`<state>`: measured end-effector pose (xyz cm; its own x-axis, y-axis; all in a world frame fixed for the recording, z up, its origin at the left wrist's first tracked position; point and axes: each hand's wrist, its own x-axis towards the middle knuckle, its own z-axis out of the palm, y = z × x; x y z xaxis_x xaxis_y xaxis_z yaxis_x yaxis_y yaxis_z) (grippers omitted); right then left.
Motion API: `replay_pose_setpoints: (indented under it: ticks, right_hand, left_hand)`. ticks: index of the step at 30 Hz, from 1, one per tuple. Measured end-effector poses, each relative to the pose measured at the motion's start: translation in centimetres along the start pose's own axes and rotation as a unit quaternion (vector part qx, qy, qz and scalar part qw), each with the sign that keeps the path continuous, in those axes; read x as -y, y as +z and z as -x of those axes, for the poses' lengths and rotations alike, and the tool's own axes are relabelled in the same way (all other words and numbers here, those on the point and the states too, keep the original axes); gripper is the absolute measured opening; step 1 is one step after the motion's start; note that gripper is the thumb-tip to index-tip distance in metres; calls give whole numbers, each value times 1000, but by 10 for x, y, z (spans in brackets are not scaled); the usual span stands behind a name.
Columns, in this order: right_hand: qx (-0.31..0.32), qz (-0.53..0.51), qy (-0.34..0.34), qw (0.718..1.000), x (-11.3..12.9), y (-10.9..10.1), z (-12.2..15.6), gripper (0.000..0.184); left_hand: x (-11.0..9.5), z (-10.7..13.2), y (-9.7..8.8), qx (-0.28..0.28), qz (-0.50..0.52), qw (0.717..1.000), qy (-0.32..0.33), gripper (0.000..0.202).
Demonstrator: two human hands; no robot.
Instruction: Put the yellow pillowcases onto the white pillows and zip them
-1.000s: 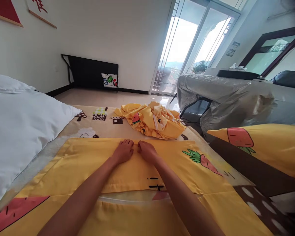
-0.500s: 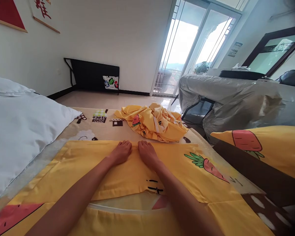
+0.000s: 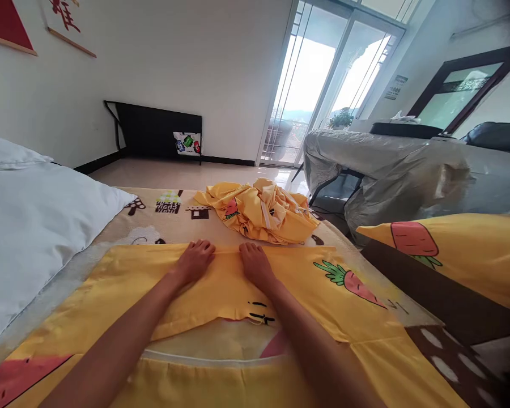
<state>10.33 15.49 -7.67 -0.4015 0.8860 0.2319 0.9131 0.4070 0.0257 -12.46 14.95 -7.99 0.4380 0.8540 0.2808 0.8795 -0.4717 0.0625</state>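
Observation:
A yellow pillowcase (image 3: 297, 283) with printed carrots lies spread flat in front of me, its opening gaping on the side nearer me. Pale cloth shows through that gap. My left hand (image 3: 195, 260) is at the pillowcase's far edge, its fingers bent closed over the fabric. A short way to its right, my right hand (image 3: 255, 263) holds the same edge with closed fingers. Both fingertips are partly hidden from this angle. Just beyond the hands sits a crumpled heap of yellow carrot-print fabric (image 3: 263, 212).
White pillows (image 3: 55, 215) lie at the left on the patterned bed cover (image 3: 178, 224). Yellow carrot-print cloth (image 3: 471, 243) rests over a brown surface at right. Behind it stands plastic-covered furniture (image 3: 391, 164). A black folded frame (image 3: 157, 133) leans against the far wall.
My hands have moved apart along the pillowcase's far edge, the left one mostly, widening the gap between them. The view has shifted slightly to the right.

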Motion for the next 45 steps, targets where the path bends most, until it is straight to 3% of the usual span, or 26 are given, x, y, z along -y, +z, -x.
replay_pose_setpoints:
  ticks: [4, 7, 15, 22, 28, 32, 36, 40, 42, 45]
  right_hand:
    - [-16, -26, 72, 997, -47, -12, 16, 32]
    - [-11, -44, 96, 994, -64, -22, 12, 31]
    - [74, -51, 12, 996, -30, -20, -18, 13]
    - [83, 2, -23, 996, -23, -17, -13, 18]
    - [75, 46, -15, 996, -27, -20, -17, 26]
    - [46, 71, -6, 996, -23, -16, -21, 31]
    - [16, 81, 17, 996, -15, -10, -25, 35]
    - [-20, 79, 54, 995, 6, -10, -15, 37]
    - [-49, 24, 53, 997, 23, -12, -1, 39]
    - [-9, -116, -50, 992, 40, -13, 24, 43]
  left_hand:
    - [51, 29, -17, -9, 26, 998, -51, 31]
    - [67, 32, -23, -18, 40, 995, -84, 29]
    - [20, -3, -5, 26, 40, 999, -10, 16]
    - [19, -4, -1, 48, 0, 999, 13, 23]
    - [19, -16, -14, 66, -33, 997, 37, 21]
    - [24, -23, -18, 55, -53, 997, 19, 21]
    - [20, -25, -12, 41, -79, 996, -18, 25]
    - [-9, -19, -6, 2, -86, 994, -63, 35]
    - [-31, -10, -4, -17, -76, 995, -55, 40]
    - [-49, 10, 2, 6, -13, 1000, 10, 45]
